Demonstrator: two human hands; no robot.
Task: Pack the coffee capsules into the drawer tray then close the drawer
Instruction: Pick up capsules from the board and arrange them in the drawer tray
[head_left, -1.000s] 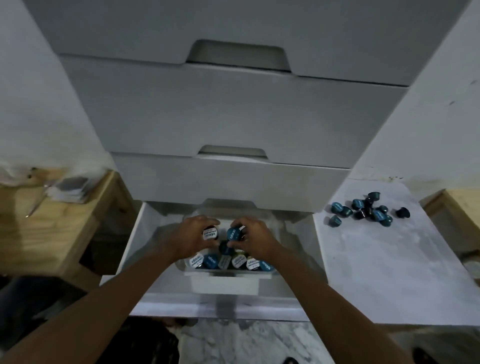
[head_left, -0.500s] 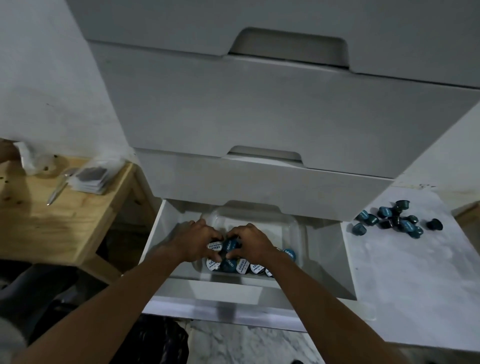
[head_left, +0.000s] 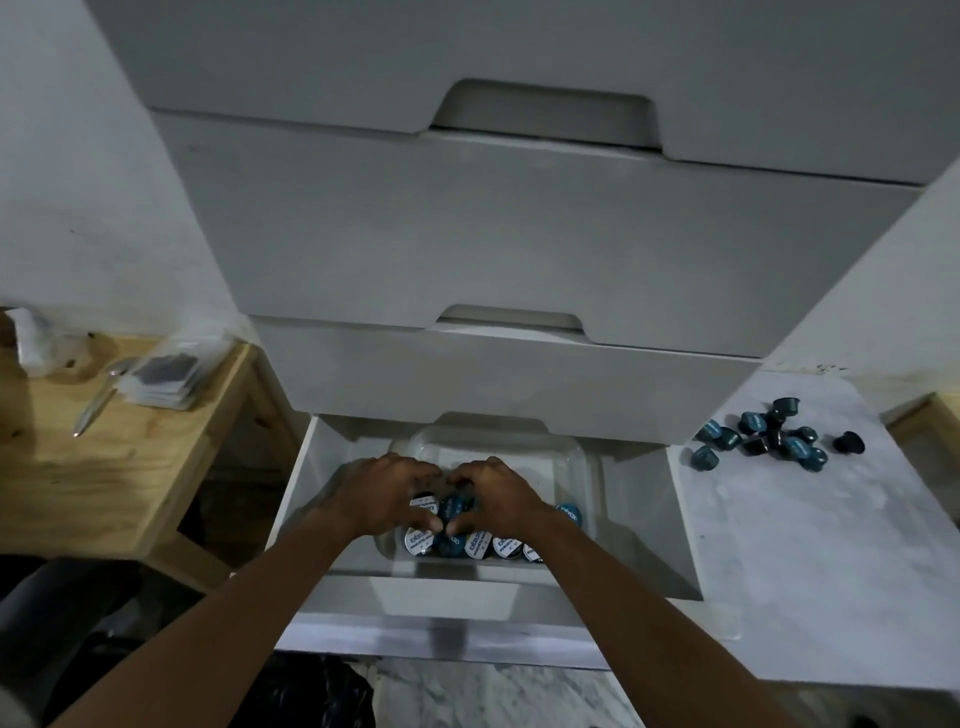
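The bottom drawer (head_left: 649, 525) is pulled open, and a clear plastic tray (head_left: 574, 454) sits inside it. Along the tray's front edge stands a row of capsules (head_left: 491, 546) with white and blue lids, and one blue capsule (head_left: 570, 513) sits at the right. My left hand (head_left: 382, 493) grips a white-lidded capsule (head_left: 422, 505) low in the tray. My right hand (head_left: 501, 499) grips a blue capsule (head_left: 454, 506) right beside it; the hands nearly touch. Several loose blue and dark capsules (head_left: 769, 439) lie on the white surface to the right.
Two closed drawer fronts (head_left: 519, 249) overhang the open drawer from above. A wooden table (head_left: 104, 478) at the left carries a pen (head_left: 96, 410) and plastic packets (head_left: 161, 382). The white marble-like surface (head_left: 805, 571) borders the drawer on the right. A dark bag (head_left: 311, 691) lies below.
Both hands have lowered their capsules from above the tray down into it, just behind the front row. The view has shifted so the drawer sits lower in the frame.
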